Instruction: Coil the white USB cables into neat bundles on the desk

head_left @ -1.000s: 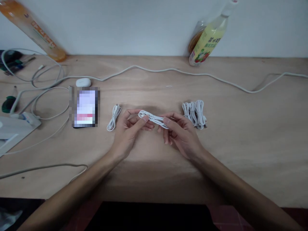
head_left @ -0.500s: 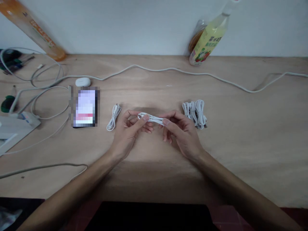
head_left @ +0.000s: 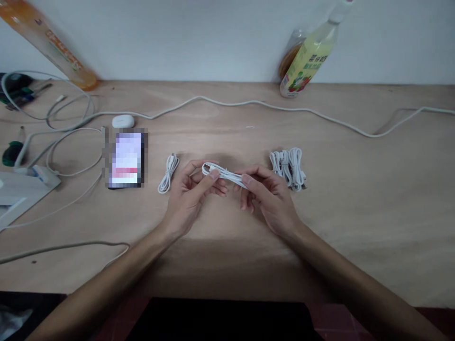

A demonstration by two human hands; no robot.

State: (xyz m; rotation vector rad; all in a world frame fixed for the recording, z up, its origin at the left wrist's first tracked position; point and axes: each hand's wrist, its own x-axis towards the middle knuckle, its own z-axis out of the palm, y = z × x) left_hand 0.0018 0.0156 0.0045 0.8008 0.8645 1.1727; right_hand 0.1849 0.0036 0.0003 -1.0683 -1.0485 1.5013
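Observation:
A folded white charging cable (head_left: 227, 174), bound at its middle, is held above the wooden table between my two hands. My left hand (head_left: 194, 192) pinches its left end between thumb and fingers, close to a white plug. On the other end, my right hand (head_left: 268, 194) grips the cable the same way, with the lower fingers curled beneath. Left of my left hand lies another bundled white cable (head_left: 168, 174). Several more bundled cables (head_left: 289, 168) lie side by side just beyond my right hand, partly hidden by it.
A phone (head_left: 126, 158) with a blurred screen and a white earbud case (head_left: 122, 121) lie at left. A long white cord (head_left: 249, 103) runs across the table's back. An orange bottle (head_left: 67, 57) and a yellow bottle (head_left: 307, 61) stand by the wall. Loose cords (head_left: 53, 142) tangle at far left.
The held cable has tilted slightly, its left end rising and its right end dropping a little. Both hands keep their grip and stay almost in place.

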